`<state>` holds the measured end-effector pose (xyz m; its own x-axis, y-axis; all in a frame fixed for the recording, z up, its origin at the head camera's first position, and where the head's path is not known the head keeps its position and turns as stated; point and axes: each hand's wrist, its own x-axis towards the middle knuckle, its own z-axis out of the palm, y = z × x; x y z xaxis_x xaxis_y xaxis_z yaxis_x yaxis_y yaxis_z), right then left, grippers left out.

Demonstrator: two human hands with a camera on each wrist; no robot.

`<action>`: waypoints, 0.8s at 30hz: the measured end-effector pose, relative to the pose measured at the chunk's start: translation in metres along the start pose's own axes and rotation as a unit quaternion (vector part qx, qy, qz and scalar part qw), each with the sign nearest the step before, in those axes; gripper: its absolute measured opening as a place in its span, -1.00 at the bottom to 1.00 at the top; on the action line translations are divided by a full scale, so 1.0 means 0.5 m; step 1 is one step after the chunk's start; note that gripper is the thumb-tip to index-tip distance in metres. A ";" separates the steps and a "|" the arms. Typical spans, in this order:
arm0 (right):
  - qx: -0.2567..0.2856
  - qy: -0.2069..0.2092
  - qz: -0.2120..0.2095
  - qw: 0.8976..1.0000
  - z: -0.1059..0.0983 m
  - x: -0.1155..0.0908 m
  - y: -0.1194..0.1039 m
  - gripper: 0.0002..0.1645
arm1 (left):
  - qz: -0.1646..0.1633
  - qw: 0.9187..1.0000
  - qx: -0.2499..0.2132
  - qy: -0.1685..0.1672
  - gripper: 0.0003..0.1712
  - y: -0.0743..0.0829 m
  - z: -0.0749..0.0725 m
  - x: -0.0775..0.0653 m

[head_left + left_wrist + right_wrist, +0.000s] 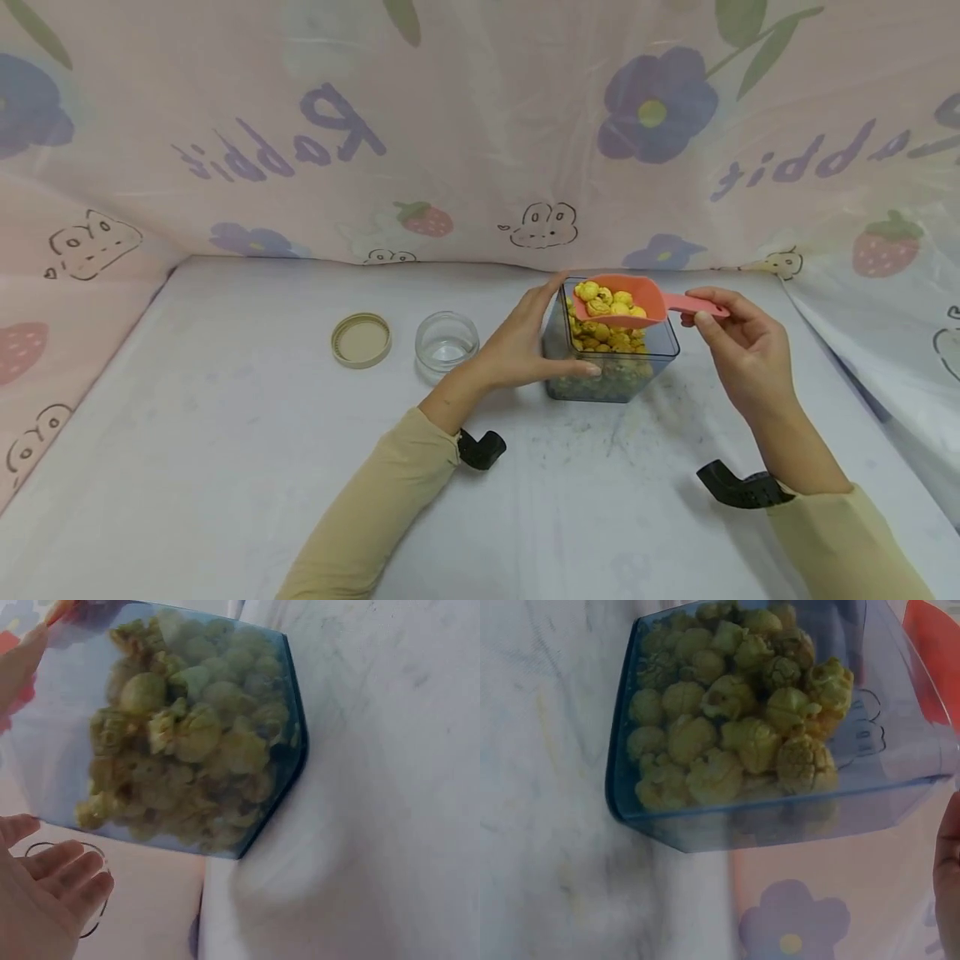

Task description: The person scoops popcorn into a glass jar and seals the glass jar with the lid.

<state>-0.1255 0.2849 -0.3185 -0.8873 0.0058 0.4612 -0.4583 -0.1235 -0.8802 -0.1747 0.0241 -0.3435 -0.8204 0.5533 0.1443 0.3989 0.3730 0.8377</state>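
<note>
In the head view my right hand (750,354) pinches the handle of a coral-pink scoop (651,298) between thumb and fingers. The scoop carries several pieces of yellow popcorn (598,307) and is level over a clear bluish rectangular container (654,337). More popcorn (187,735) fills the container's lower part. My left hand (517,342) holds the container from its left side, thumb across the front wall and fingers toward the back. Only part of the scoop (934,656) shows in the right wrist view, at the upper right edge.
Left of the container stands a small open glass jar (446,343). Beside it a round beige lid (361,340) lies on the white table surface (247,433). A printed curtain (465,125) hangs behind and along both sides.
</note>
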 end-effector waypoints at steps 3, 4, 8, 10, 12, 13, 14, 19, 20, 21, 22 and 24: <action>-0.003 0.003 0.002 1.000 0.009 0.005 -0.003 -0.67 | 0.010 0.999 0.031 0.008 0.32 0.001 -0.014 -0.012; -0.003 0.003 0.001 1.000 0.012 0.006 -0.004 -0.67 | 0.013 0.999 0.037 0.012 0.31 0.002 -0.019 -0.016; 0.002 -0.008 -0.008 1.000 0.021 0.012 -0.008 -0.67 | 0.014 0.998 0.061 0.029 0.25 0.000 -0.041 -0.034; 0.012 -0.015 -0.014 1.000 0.026 0.015 -0.009 -0.67 | 0.010 0.997 0.075 0.036 0.22 0.000 -0.053 -0.042; 0.013 -0.022 -0.017 1.000 0.030 0.018 -0.011 -0.67 | 0.008 0.995 0.085 0.043 0.19 -0.003 -0.064 -0.050; 0.021 -0.028 -0.020 0.999 0.033 0.020 -0.012 -0.67 | 0.008 0.995 0.088 0.048 0.18 -0.004 -0.069 -0.054; 0.027 -0.036 -0.022 0.999 0.035 0.021 -0.013 -0.67 | 0.008 0.994 0.092 0.052 0.17 -0.006 -0.075 -0.057; 0.033 -0.053 -0.026 0.998 0.049 0.026 -0.018 -0.69 | 0.005 0.992 0.107 0.069 0.15 -0.018 -0.101 -0.075; 0.029 -0.052 -0.025 0.998 0.052 0.027 -0.020 -0.69 | 0.004 0.991 0.111 0.072 0.14 -0.020 -0.105 -0.078; 0.031 -0.052 -0.025 0.998 0.055 0.028 -0.020 -0.69 | 0.003 0.991 0.113 0.075 0.15 -0.023 -0.109 -0.081; 0.031 -0.050 -0.024 0.998 0.058 0.028 -0.021 -0.69 | 0.002 0.990 0.117 0.080 0.15 -0.026 -0.113 -0.084; 0.024 -0.046 -0.019 0.998 0.063 0.029 -0.022 -0.68 | 0.003 0.989 0.120 0.090 0.15 -0.032 -0.119 -0.090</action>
<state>-0.1315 0.2549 -0.2986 -0.8600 -0.0803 0.5039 -0.4859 -0.1730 -0.8567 -0.1686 -0.0511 -0.3318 -0.8684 0.4232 0.2583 0.4723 0.5477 0.6906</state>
